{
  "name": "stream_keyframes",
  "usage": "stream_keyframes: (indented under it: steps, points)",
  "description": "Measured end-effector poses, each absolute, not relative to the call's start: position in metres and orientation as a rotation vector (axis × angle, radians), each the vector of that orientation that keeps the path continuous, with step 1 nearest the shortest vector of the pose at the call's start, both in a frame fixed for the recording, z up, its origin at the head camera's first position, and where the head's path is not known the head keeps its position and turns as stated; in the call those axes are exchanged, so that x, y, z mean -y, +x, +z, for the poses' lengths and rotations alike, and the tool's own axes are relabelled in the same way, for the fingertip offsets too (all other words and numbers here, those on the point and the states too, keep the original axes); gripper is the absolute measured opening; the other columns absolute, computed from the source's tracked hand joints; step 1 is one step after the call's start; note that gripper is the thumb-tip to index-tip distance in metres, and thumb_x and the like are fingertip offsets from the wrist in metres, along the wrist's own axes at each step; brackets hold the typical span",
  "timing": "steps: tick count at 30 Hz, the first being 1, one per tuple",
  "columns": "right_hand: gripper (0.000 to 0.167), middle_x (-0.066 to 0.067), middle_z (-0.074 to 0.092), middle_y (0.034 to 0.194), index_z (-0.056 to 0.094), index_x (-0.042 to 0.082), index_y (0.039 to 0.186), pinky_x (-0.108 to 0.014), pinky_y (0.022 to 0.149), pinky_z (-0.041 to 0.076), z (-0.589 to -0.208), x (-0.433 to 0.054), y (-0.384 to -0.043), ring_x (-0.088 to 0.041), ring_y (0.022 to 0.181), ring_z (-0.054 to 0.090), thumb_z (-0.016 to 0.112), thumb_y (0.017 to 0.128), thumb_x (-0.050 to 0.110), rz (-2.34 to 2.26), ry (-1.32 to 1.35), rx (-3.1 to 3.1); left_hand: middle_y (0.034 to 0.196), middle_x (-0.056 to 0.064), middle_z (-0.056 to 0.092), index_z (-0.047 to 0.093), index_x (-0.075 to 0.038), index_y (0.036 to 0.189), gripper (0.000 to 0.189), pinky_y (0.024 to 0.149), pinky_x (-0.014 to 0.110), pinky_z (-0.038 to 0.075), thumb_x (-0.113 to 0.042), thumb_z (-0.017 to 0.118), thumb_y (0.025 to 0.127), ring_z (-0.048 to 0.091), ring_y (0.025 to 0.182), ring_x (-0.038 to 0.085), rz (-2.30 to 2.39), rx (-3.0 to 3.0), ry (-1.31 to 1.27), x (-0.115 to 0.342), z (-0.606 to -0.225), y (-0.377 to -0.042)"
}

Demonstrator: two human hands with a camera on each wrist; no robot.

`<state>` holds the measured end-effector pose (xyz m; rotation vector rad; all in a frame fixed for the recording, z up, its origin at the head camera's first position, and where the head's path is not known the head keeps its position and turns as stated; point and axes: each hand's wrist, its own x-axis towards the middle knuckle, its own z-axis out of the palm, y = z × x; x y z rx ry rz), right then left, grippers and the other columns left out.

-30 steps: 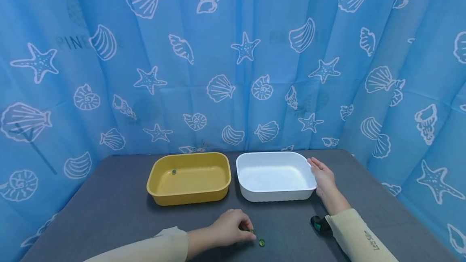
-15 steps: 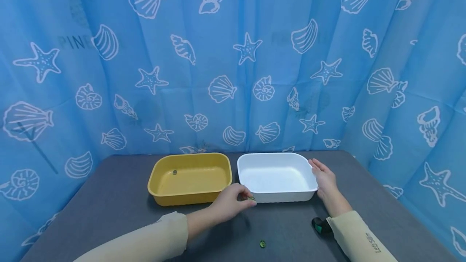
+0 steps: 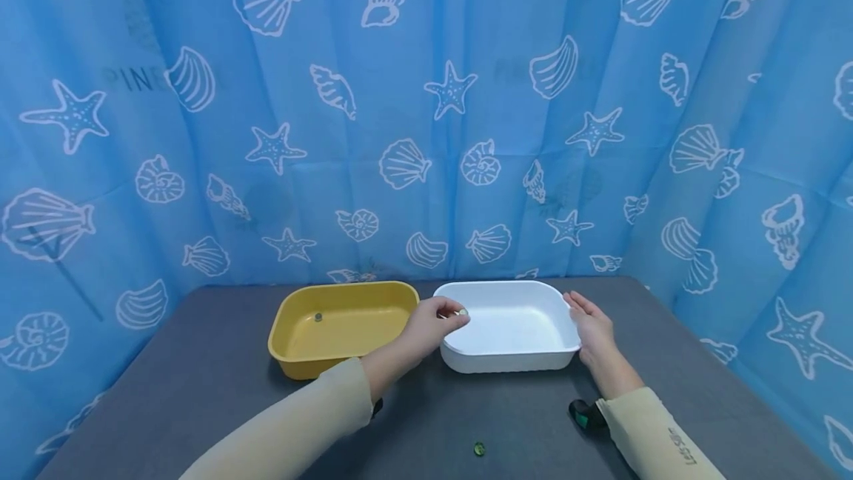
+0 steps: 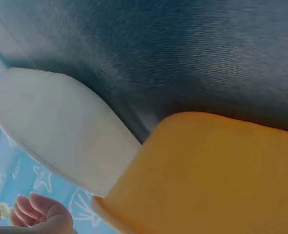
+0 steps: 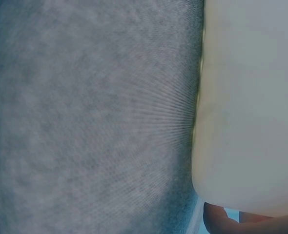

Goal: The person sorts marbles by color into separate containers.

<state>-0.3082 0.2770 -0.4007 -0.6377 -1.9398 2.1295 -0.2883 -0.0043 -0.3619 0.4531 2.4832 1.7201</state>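
Observation:
My left hand reaches over the left rim of the white basin. Between thumb and fingers it pinches a small, round, pale green piece, also visible as a greenish bit in the left wrist view. My right hand rests against the outside of the basin's right end, fingers fairly straight along the wall. A similar small green disc lies on the table in front. What the pieces are made of is too small to tell.
A yellow basin stands just left of the white one, with a small dark round piece inside. The grey table ends at a blue shell-print curtain. A black object shows by my right sleeve.
My left hand has lifted the small green piece off the table and carried it forward over the white basin's rim. The right hand stays at the basin's end.

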Motion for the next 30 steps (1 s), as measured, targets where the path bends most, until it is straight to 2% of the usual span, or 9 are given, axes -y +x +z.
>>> stream_keyframes:
  steps: [10, 16, 22, 30]
  points:
    - [0.048, -0.012, 0.031, 0.154, 0.026, 0.006, 0.153, -0.037, 0.114, 0.025, -0.401, -0.277, -0.309, -0.023, 0.142, 0.028, 0.034, 0.106, 0.008, 2.113, -0.648, 1.949, 0.095, 0.004, 0.06, 0.067, -0.004, 0.107, 0.021, 0.076, 0.03, 0.05, -0.018, 0.068, 0.092, 0.054, 0.086, 0.018, 1.794, -2.362, 0.294, -0.019, -0.362, -0.3]
    - [0.048, -0.011, 0.033, 0.153, 0.027, 0.006, 0.153, -0.037, 0.114, 0.026, -0.401, -0.277, -0.31, -0.023, 0.141, 0.029, 0.034, 0.105, 0.006, 2.115, -0.659, 1.939, 0.096, 0.005, 0.062, 0.066, -0.004, 0.108, 0.021, 0.085, 0.037, 0.052, -0.019, 0.066, 0.094, 0.059, 0.093, 0.023, 1.809, -2.296, 0.168, -0.034, -0.364, -0.307]
    - [0.048, -0.012, 0.033, 0.153, 0.027, 0.006, 0.153, -0.038, 0.114, 0.026, -0.402, -0.276, -0.31, -0.024, 0.141, 0.029, 0.035, 0.105, 0.007, 2.12, -0.659, 1.941, 0.096, 0.005, 0.061, 0.068, -0.005, 0.104, 0.017, 0.084, 0.038, 0.049, -0.015, 0.07, 0.091, 0.058, 0.092, 0.02, 1.806, -2.302, 0.039, -0.046, -0.376, -0.321]
    - [0.048, -0.012, 0.033, 0.153, 0.027, 0.006, 0.153, -0.038, 0.114, 0.025, -0.403, -0.277, -0.31, -0.024, 0.141, 0.029, 0.034, 0.105, 0.006, 2.115, -0.659, 1.945, 0.096, 0.008, 0.062, 0.067, -0.002, 0.098, 0.015, 0.09, 0.041, 0.049, -0.007, 0.073, 0.085, 0.059, 0.1, 0.027, 1.701, -2.312, -0.089, -0.061, -0.393, -0.338]
